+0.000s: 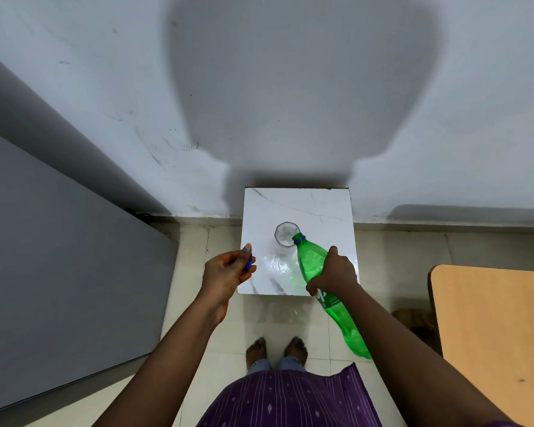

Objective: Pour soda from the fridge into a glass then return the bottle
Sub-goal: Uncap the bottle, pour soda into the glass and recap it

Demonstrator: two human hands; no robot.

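A green plastic soda bottle [311, 260] is tilted, its open neck resting over the rim of a clear glass [285, 234]. The glass stands upright on a small white marble-look table [330, 204]. My right hand [333, 274] grips the bottle around its middle, by the label. My left hand [228, 269] hovers at the table's left edge, holding the blue bottle cap [249, 262] between thumb and fingers. Whether liquid is flowing cannot be told.
A grey fridge side [59, 272] fills the left. A wooden tabletop [494, 328] juts in at the right. The white wall stands right behind the small table. My bare feet [276, 351] are on the tiled floor just before it.
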